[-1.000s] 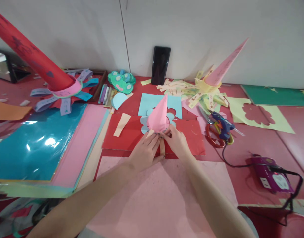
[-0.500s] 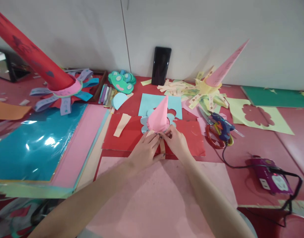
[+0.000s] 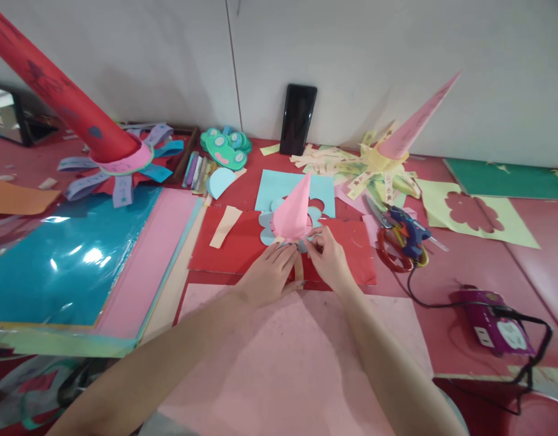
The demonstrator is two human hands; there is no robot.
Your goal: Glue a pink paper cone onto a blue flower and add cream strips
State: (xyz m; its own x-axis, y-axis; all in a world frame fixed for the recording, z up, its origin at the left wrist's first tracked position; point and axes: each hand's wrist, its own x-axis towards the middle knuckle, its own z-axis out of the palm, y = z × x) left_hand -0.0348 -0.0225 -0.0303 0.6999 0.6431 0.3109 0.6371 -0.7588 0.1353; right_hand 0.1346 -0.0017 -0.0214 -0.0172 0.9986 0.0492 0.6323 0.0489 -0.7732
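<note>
A pink paper cone [image 3: 293,211] stands upright on a light blue paper flower [image 3: 266,235], with a red sheet [image 3: 351,242] beneath. My left hand [image 3: 270,267] lies flat with its fingers stretched over the flower's front edge, by the foot of the cone. At the flower's front right petals, my right hand [image 3: 328,257] has its thumb and fingers pinched together; what is between them is hidden. A beige paper strip [image 3: 298,271] runs down between the hands, the left thumb near its lower end. Another beige strip [image 3: 226,226] rests on the red sheet to the left.
Scissors [image 3: 395,257] and a blue glue gun [image 3: 408,233] lie at the right, its cord near a purple power box [image 3: 499,321]. A phone [image 3: 298,119] leans on the wall. A pink cone with yellow loops [image 3: 417,124] and a red tube [image 3: 74,97] stand at the sides.
My right hand has shifted slightly right, its fingertips moving from beside the left fingers to the flower's front right petals. My left hand stays at the cone's foot.
</note>
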